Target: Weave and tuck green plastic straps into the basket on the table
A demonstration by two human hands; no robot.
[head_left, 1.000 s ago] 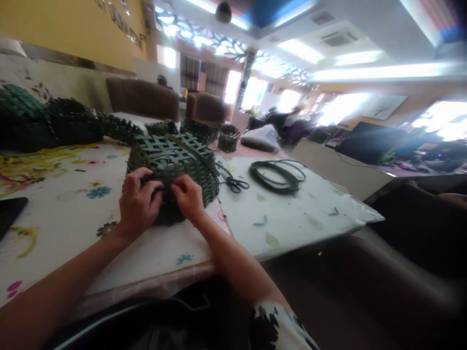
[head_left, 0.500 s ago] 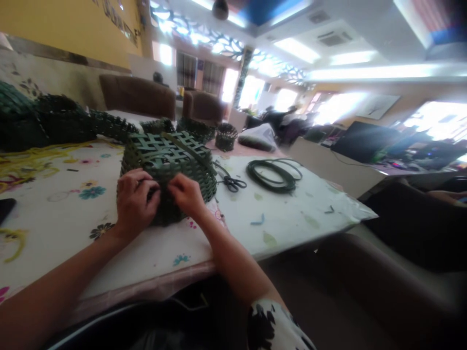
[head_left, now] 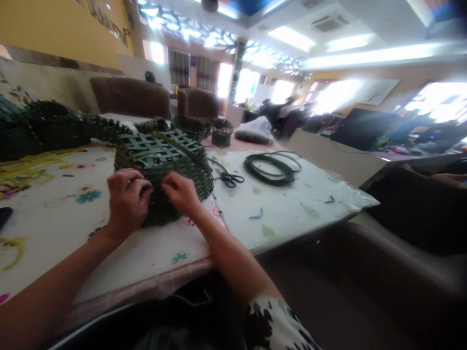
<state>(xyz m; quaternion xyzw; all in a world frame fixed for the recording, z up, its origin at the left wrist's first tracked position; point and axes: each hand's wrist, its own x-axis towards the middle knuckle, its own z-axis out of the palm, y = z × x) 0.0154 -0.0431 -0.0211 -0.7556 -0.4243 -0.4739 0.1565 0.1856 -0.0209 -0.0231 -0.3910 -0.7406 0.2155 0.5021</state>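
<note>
left hand [head_left: 127, 197], right hand [head_left: 182, 193] curl at the rounded dark-green woven-strip basket [head_left: 166, 163]; whether fingers pinch, i cannot tell. brace it evenly.

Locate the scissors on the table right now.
In the head view, the scissors lie on the table, just right of the large woven basket and left of the dark green coil.

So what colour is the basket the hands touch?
The basket is green, paler on top, seen best in the head view.

The table [head_left: 233, 218] bears a basket [head_left: 171, 167], scissors [head_left: 230, 181], a coil [head_left: 278, 180].
</note>
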